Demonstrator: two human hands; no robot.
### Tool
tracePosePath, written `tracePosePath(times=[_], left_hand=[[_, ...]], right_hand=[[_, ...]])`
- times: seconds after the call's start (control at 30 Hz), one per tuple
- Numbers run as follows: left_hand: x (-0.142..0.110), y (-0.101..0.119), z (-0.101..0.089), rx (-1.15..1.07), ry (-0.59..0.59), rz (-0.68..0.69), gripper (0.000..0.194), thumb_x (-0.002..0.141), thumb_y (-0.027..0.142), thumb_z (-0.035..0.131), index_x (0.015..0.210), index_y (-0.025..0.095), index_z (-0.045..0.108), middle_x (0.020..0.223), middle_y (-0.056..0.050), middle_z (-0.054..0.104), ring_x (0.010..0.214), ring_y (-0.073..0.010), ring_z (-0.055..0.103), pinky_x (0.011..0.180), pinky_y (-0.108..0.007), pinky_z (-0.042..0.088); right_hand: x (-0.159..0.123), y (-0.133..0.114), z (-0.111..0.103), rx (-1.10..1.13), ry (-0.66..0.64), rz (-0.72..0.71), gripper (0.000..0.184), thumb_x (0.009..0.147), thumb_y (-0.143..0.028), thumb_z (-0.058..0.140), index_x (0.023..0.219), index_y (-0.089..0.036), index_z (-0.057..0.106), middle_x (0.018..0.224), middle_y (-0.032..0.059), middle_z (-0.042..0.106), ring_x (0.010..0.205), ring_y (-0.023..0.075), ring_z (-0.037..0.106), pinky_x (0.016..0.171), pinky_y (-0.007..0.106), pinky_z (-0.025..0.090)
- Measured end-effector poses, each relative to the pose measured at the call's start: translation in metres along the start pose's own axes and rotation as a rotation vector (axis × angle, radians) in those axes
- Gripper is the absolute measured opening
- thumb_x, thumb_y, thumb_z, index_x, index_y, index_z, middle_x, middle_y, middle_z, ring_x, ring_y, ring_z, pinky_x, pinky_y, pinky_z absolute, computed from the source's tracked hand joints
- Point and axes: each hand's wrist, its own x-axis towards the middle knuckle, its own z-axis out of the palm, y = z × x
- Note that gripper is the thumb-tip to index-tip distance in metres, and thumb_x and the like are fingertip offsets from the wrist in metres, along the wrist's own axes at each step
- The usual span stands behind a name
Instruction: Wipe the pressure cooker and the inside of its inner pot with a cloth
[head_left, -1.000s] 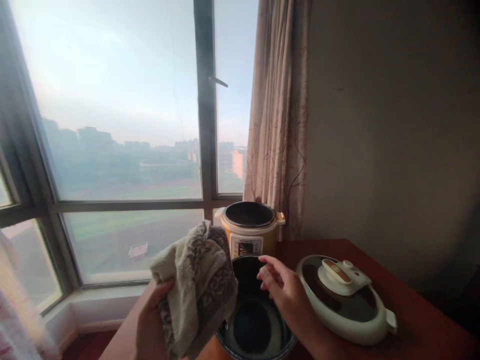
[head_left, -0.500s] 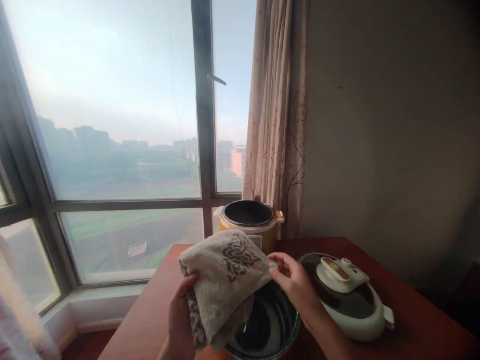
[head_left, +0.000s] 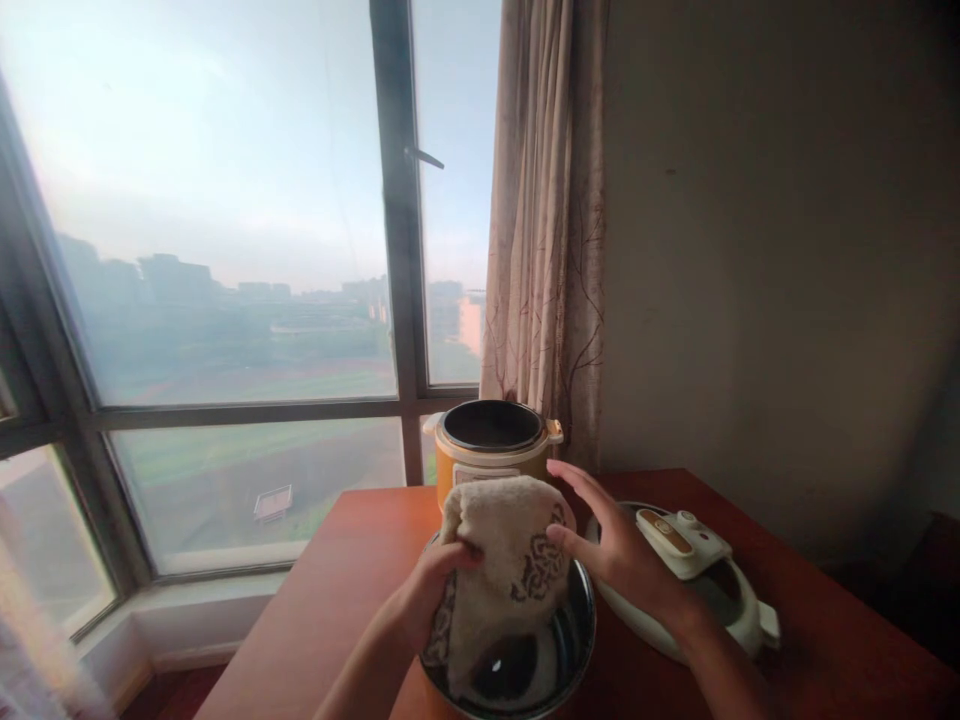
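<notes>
On the left, the cloth (head_left: 499, 560) was pinched by the left hand (head_left: 420, 600), thumb in front, the other fingers mostly hidden. Over the open pot (head_left: 583, 640) it was held, and behind, the lidless cooker (head_left: 491, 462) was partly screened by it. Further right, the right hand (head_left: 634, 565) was spread, thumb by the cloth's edge; whether contact was made could not be told. Beyond, the lid (head_left: 739, 600) was laid on the table (head_left: 322, 590). A cloth-arranging step, by judgement: steady left support and a controlled right-hand hold were called for.
</notes>
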Motion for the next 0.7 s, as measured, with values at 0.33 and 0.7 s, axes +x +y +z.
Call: tracePosePath(times=[0.33,0.7], left_hand=[[0.015,0.012,0.011,0.994,-0.013,0.507,0.03,0.066,0.021,0.071,0.095,0.015,0.074,0.097,-0.006,0.073,0.092,-0.0245,0.063,0.083,-0.032,0.049],[-0.056,-0.005,-0.001,1.065,-0.075,0.513,0.025,0.082,0.026,0.07,0.103,0.028,0.084,0.1,-0.011,0.08,0.095,-0.035,0.072,0.088,-0.041,0.055]], right_hand=[[0.018,0.016,0.001,-0.112,-0.342,0.008,0.013,0.082,-0.027,0.072,0.091,-0.018,0.075,0.085,-0.001,0.071,0.079,0.0173,0.062,0.068,0.025,0.042],[-0.059,-0.01,-0.004,-0.479,-0.372,-0.432,0.02,0.093,-0.023,0.066,0.111,-0.03,0.071,0.103,0.001,0.077,0.092,0.0214,0.069,0.081,0.033,0.051]])
